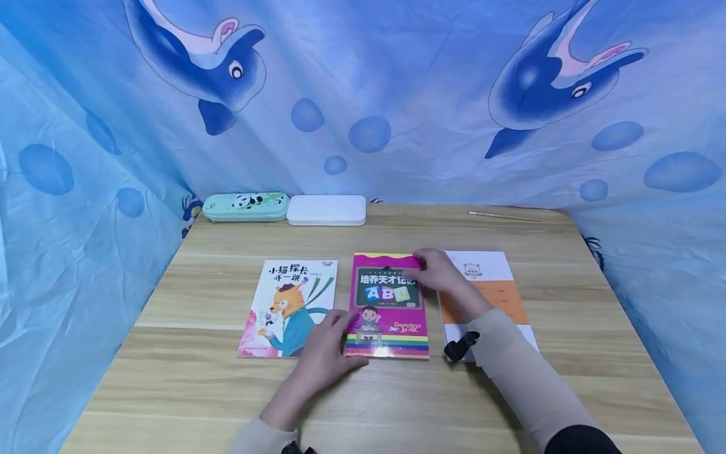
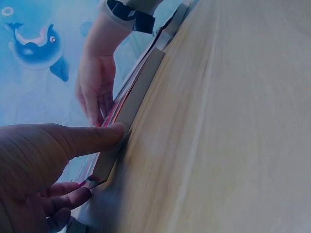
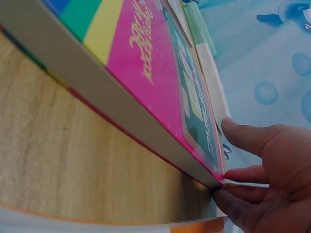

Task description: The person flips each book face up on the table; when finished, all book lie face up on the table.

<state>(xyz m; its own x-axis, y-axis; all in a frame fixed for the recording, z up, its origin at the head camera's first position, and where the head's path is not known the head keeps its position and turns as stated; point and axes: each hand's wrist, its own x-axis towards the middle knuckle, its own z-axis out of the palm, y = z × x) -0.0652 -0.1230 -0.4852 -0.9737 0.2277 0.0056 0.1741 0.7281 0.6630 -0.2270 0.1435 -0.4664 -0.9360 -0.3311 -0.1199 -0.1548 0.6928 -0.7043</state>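
A pink ABC book (image 1: 386, 315) lies flat between two other books on the wooden table. My left hand (image 1: 327, 350) is at its lower left corner, thumb straight along the bottom page edge and the other fingers by the left side. At the opposite corner, the upper right, is my right hand (image 1: 439, 270). Its fingers (image 3: 243, 174) touch that corner, and its thumb (image 3: 252, 137) is spread away from them. The cat picture book (image 1: 289, 315) lies to the left, partly behind my left hand. A white and orange book (image 1: 499, 296) lies under my right forearm.
A green panda pencil case (image 1: 246, 207) and a white case (image 1: 326, 210) stand side by side at the back of the table (image 1: 187, 378). A pencil (image 1: 505, 217) lies at the back right. Blue dolphin-print cloth (image 1: 425, 75) hangs behind and at both sides.
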